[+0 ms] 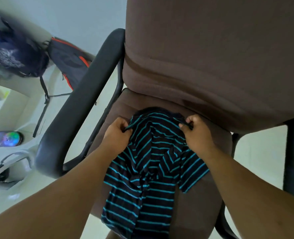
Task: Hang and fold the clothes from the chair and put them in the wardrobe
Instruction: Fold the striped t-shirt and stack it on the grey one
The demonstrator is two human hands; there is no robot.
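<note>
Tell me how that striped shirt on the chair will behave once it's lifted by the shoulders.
The striped shirt will probably go limp and hang long: it already drapes in soft creases over the chair seat. It looks thin, so likely light. The left hand and right hand pinch only small bunches, so it may sag between them.

Pale blue-white painted wall (84, 12) fills the upper left; glossy cream tiled floor (256, 152) shows at right, evenly lit.
</note>
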